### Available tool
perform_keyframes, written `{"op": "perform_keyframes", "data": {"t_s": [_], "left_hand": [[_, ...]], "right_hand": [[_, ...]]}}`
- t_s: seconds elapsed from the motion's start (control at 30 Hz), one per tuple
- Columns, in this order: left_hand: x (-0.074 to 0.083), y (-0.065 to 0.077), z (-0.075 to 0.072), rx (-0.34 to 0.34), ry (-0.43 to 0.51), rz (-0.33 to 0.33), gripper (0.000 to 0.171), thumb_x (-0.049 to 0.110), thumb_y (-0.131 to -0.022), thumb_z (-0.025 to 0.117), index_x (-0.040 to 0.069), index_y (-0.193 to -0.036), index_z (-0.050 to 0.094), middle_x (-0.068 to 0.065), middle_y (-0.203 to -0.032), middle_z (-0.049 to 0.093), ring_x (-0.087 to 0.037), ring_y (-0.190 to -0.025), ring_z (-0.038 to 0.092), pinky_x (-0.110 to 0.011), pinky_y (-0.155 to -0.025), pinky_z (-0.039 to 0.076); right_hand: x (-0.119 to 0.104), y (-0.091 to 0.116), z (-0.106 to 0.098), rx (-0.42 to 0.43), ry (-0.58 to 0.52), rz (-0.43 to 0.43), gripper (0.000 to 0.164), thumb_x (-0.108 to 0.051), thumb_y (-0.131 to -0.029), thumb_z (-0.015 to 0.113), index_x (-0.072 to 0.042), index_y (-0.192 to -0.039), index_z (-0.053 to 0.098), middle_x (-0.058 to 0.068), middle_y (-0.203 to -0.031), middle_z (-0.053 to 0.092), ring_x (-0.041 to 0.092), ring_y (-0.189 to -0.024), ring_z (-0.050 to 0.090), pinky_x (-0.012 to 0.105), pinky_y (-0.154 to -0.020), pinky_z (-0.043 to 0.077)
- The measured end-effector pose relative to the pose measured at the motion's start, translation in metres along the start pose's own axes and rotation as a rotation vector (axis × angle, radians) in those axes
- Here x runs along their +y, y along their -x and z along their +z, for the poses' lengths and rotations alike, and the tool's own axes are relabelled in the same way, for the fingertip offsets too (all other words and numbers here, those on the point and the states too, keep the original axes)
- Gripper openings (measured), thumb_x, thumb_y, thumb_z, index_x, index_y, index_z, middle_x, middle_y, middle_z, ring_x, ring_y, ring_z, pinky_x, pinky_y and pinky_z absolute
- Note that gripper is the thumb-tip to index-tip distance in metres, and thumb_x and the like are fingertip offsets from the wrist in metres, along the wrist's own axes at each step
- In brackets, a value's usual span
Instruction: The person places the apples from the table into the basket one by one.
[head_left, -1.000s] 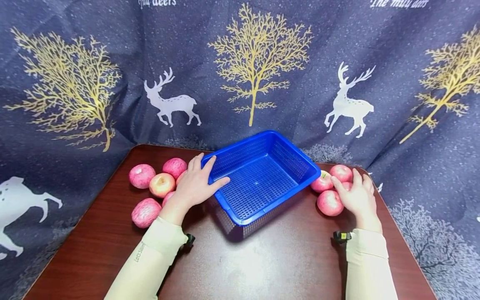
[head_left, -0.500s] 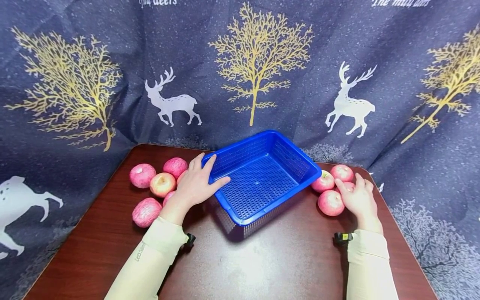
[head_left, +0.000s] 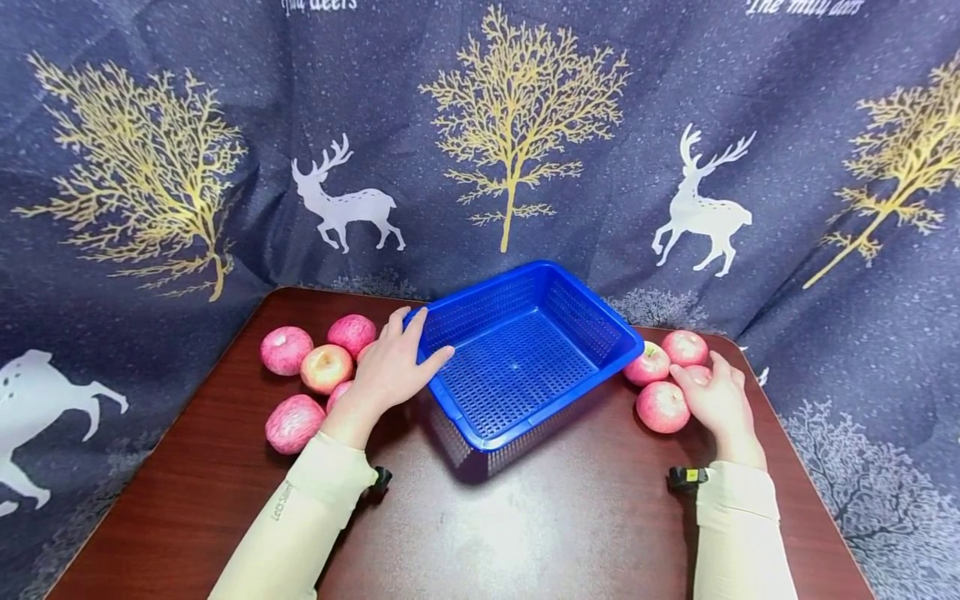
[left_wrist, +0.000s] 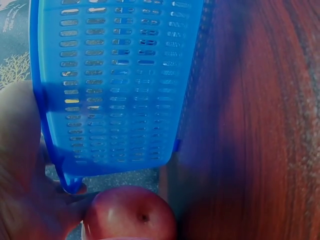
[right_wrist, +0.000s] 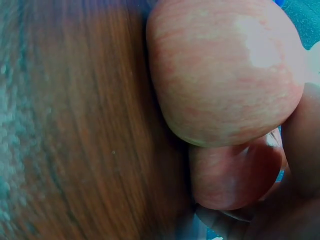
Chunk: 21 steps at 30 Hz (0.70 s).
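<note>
A blue perforated plastic basket (head_left: 517, 367) sits at the middle back of the table. My left hand (head_left: 386, 367) rests over its left rim, fingers extended along the corner and thumb reaching over the inside. Beside that hand lie several red and yellow apples, including a pale one (head_left: 326, 368); the left wrist view shows one apple (left_wrist: 131, 215) right by the fingers. On the right, my right hand (head_left: 722, 400) has thumb and fingers curled round an apple (right_wrist: 235, 175) among several others. Close by are a front apple (head_left: 663, 407) and one with a stem (head_left: 648, 364).
The dark wooden table (head_left: 495, 525) extends in front of the basket. A navy cloth (head_left: 465, 125) printed with trees and deer hangs right behind the table's back edge.
My right hand's thumb and fingers have shifted slightly and closed in around the apple. The left thumb has drawn back a little at the rim. Basket and apples have kept their places.
</note>
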<state>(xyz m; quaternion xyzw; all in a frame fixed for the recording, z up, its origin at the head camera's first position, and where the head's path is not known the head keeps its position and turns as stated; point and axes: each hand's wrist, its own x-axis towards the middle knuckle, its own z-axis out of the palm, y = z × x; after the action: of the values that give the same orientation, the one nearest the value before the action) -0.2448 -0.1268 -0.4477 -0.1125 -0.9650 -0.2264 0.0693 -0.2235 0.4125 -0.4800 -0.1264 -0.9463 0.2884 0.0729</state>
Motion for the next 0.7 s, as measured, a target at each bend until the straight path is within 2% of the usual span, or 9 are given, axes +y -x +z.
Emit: {"op": "perform_keyframes", "data": {"t_s": [0.13,0.37,0.53,0.7], "left_hand": [[0.0001,0.0001,0.0,0.009,0.018,0.0,0.091,0.066,-0.108,0.056,0.006,-0.174,0.036,-0.027,-0.175,0.031,-0.046,-0.154,0.045,-0.073,-0.104,0.051],[-0.0009,-0.0002,0.0023,0.013,0.033,0.001,0.083,0.058,-0.111,0.053,0.004,-0.173,0.037,-0.026,-0.175,0.031,-0.046,-0.155,0.045,-0.073,-0.106,0.049],[-0.0012,-0.0015,0.0039,0.034,0.025,0.002,0.075,0.048,-0.114,0.05,0.0,-0.171,0.039,-0.026,-0.173,0.034,-0.048,-0.149,0.051,-0.071,-0.104,0.051],[-0.0023,-0.002,0.0046,0.049,0.023,0.002,0.071,0.039,-0.114,0.052,-0.004,-0.169,0.039,-0.027,-0.172,0.036,-0.047,-0.148,0.052,-0.069,-0.104,0.051]], "right_hand": [[0.0,-0.0004,0.0007,0.012,-0.004,-0.016,0.094,-0.06,-0.109,0.057,0.011,-0.166,0.032,0.051,-0.158,0.034,0.066,-0.144,0.039,0.075,-0.118,0.034],[-0.0004,-0.0013,0.0008,0.039,0.002,-0.04,0.082,-0.055,-0.11,0.058,0.016,-0.152,0.05,0.047,-0.144,0.055,0.065,-0.133,0.054,0.072,-0.112,0.042],[0.0,-0.0009,0.0016,0.049,0.0,-0.043,0.075,-0.052,-0.11,0.059,0.013,-0.145,0.057,0.045,-0.139,0.06,0.065,-0.128,0.058,0.072,-0.109,0.044],[0.0,-0.0019,0.0037,0.053,-0.009,-0.03,0.073,-0.05,-0.11,0.059,0.014,-0.145,0.056,0.045,-0.14,0.059,0.065,-0.129,0.057,0.071,-0.11,0.043]]}}
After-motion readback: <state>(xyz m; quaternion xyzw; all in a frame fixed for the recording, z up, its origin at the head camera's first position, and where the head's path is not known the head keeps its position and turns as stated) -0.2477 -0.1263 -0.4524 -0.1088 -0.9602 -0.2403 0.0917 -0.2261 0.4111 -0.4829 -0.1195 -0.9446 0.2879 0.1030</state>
